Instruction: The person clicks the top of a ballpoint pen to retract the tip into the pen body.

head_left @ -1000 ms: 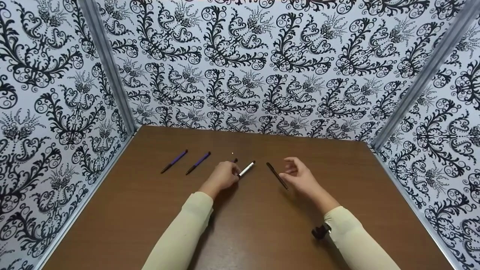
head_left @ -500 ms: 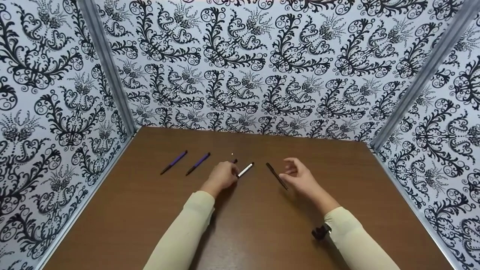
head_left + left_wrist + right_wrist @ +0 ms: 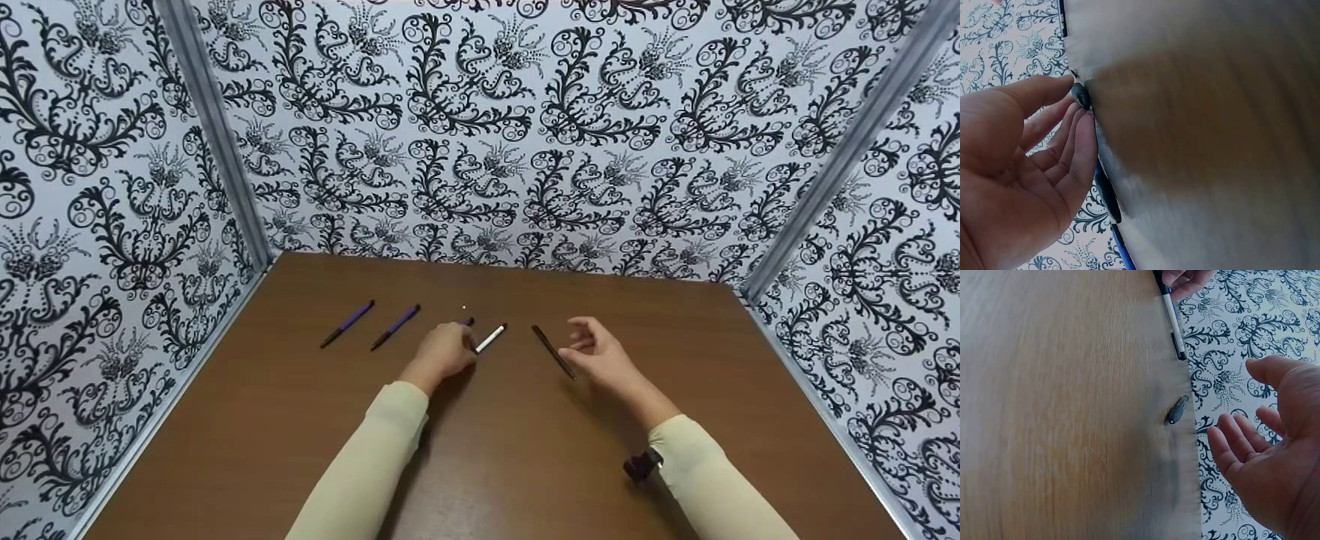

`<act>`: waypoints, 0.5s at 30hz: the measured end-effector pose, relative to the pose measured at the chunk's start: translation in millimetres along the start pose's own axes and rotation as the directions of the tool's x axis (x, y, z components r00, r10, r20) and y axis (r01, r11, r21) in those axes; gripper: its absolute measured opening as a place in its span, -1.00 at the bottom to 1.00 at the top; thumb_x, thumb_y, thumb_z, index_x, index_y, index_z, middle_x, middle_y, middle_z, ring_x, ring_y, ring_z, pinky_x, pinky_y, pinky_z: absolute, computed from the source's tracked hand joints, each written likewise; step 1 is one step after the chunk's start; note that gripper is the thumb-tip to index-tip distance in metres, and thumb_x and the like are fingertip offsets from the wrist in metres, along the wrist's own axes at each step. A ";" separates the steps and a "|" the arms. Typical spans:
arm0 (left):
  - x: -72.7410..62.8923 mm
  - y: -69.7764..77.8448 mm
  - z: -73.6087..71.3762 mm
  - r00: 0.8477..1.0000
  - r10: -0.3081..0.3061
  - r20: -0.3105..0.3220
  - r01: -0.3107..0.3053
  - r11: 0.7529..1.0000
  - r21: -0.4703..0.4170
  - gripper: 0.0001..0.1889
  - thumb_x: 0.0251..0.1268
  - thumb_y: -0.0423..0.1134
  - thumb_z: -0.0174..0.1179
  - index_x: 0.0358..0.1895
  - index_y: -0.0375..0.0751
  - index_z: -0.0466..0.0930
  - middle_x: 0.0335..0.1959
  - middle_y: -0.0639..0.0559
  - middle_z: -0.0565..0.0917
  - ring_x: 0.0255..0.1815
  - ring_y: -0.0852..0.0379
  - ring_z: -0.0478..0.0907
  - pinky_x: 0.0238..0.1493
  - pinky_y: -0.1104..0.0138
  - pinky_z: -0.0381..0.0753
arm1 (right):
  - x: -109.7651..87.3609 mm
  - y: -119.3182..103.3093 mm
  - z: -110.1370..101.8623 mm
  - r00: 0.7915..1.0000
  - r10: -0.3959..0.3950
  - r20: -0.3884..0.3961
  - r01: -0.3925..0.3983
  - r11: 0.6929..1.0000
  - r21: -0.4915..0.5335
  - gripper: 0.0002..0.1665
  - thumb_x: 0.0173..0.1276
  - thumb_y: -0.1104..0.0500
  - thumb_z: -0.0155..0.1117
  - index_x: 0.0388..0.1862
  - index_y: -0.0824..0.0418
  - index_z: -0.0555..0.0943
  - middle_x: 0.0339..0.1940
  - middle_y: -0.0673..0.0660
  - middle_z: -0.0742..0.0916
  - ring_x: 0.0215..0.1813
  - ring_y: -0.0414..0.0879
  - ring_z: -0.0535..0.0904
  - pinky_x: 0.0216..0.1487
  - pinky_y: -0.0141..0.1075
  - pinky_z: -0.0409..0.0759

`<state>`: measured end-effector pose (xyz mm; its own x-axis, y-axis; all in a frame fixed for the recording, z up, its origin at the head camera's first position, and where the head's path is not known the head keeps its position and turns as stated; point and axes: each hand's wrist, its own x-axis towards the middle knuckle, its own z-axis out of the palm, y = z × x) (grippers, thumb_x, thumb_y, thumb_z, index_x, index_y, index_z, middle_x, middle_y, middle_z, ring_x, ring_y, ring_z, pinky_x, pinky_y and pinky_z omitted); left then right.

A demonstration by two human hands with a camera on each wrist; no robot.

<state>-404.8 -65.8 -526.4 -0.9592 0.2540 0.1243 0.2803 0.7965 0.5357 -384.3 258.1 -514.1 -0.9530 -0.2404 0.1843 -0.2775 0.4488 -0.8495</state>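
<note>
My left hand [image 3: 445, 351] pinches the dark lower end of a white pen [image 3: 492, 339] between thumb and fingertips, low over the brown table. Its black end [image 3: 1080, 95] shows between them in the left wrist view. Partly hidden behind that hand lies another pen [image 3: 469, 322], only its dark end showing. A black pen [image 3: 553, 351] lies slanted to the right of the white one. Close beside it is my right hand [image 3: 601, 354], thumb and fingers apart and loosely bent, holding nothing. In the right wrist view the black pen [image 3: 1178, 409] appears nearly end-on, apart from the fingers.
Two purple-blue pens [image 3: 349, 324] lie side by side on the left of the table [image 3: 510, 465]. Patterned black-and-white walls [image 3: 480, 135] with grey corner posts [image 3: 217, 135] enclose the table at the back and sides. A dark device [image 3: 641, 465] sits at the right wrist.
The white pen has shifted very slightly left in the left hand. Both hands otherwise stay nearly where they were, and the pens on the table have not moved.
</note>
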 end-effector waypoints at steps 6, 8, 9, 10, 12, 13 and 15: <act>-2.2 -0.3 -4.5 0.999 -0.041 0.004 0.041 0.996 -0.075 -0.81 0.35 -0.28 0.52 -0.01 -0.16 0.85 -0.12 -0.02 0.81 -0.13 -0.04 0.72 0.01 0.02 0.75 | -2.4 -0.2 0.1 1.000 0.002 -0.006 -0.002 1.000 0.020 -0.30 0.55 0.26 0.48 0.56 0.32 0.43 0.29 0.44 0.58 0.25 0.28 0.65 0.35 0.14 0.60; -2.9 -1.4 -6.6 0.999 -0.035 -0.003 0.034 0.995 -0.096 -0.79 0.37 -0.29 0.51 0.02 -0.17 0.84 -0.11 -0.02 0.80 -0.12 -0.03 0.72 0.02 0.02 0.76 | -3.2 -0.5 0.1 1.000 0.006 -0.007 -0.006 1.000 0.017 -0.29 0.55 0.26 0.48 0.56 0.32 0.43 0.29 0.44 0.59 0.25 0.28 0.65 0.35 0.14 0.60; -3.5 -1.5 -7.7 1.000 -0.028 -0.007 0.027 0.993 -0.111 -0.78 0.39 -0.29 0.50 0.05 -0.17 0.83 -0.09 -0.03 0.80 -0.09 -0.03 0.73 0.05 0.02 0.76 | -3.6 -0.8 0.0 1.000 0.009 -0.008 -0.009 1.000 0.020 -0.29 0.54 0.26 0.49 0.56 0.32 0.43 0.29 0.44 0.59 0.25 0.28 0.65 0.35 0.13 0.60; -3.6 -2.2 -8.6 1.000 -0.015 -0.010 0.014 0.992 -0.129 -0.76 0.40 -0.29 0.49 0.07 -0.18 0.83 -0.07 -0.03 0.81 -0.06 -0.03 0.73 0.07 0.03 0.75 | -3.8 -0.8 -0.2 1.000 0.012 -0.009 -0.012 1.000 0.021 -0.29 0.54 0.25 0.49 0.56 0.31 0.43 0.30 0.44 0.59 0.25 0.27 0.65 0.34 0.12 0.60; -4.2 -3.2 -10.3 1.000 0.028 -0.011 -0.030 0.980 -0.195 -0.75 0.45 -0.32 0.45 0.12 -0.22 0.81 -0.01 -0.06 0.81 0.01 -0.02 0.73 0.13 0.04 0.74 | -4.4 -1.6 -1.0 1.000 0.020 -0.009 -0.019 1.000 0.021 -0.30 0.54 0.24 0.49 0.56 0.29 0.44 0.30 0.44 0.59 0.25 0.24 0.65 0.34 0.09 0.61; -4.5 -3.6 -11.1 0.999 0.053 -0.006 -0.053 0.970 -0.236 -0.75 0.48 -0.33 0.43 0.15 -0.24 0.79 0.01 -0.08 0.80 0.03 -0.02 0.73 0.16 0.05 0.73 | -4.4 -1.6 -1.5 1.000 0.022 -0.009 -0.022 1.000 0.023 -0.30 0.54 0.24 0.49 0.56 0.28 0.45 0.31 0.44 0.59 0.25 0.23 0.65 0.33 0.07 0.61; -6.4 -3.2 -13.0 0.995 0.101 0.009 -0.092 0.937 -0.336 -0.73 0.50 -0.36 0.40 0.18 -0.26 0.77 0.03 -0.12 0.79 0.05 -0.01 0.72 0.17 0.05 0.72 | -4.7 -1.5 -2.7 1.000 0.025 -0.007 -0.025 0.999 0.029 -0.30 0.54 0.24 0.49 0.56 0.27 0.45 0.31 0.45 0.58 0.26 0.22 0.65 0.34 0.05 0.61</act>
<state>-400.0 -77.2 -518.1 -0.9256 0.3380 0.1703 0.3388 0.5391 0.7711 -379.7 260.8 -512.3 -0.9605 -0.2229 0.1666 -0.2502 0.4298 -0.8676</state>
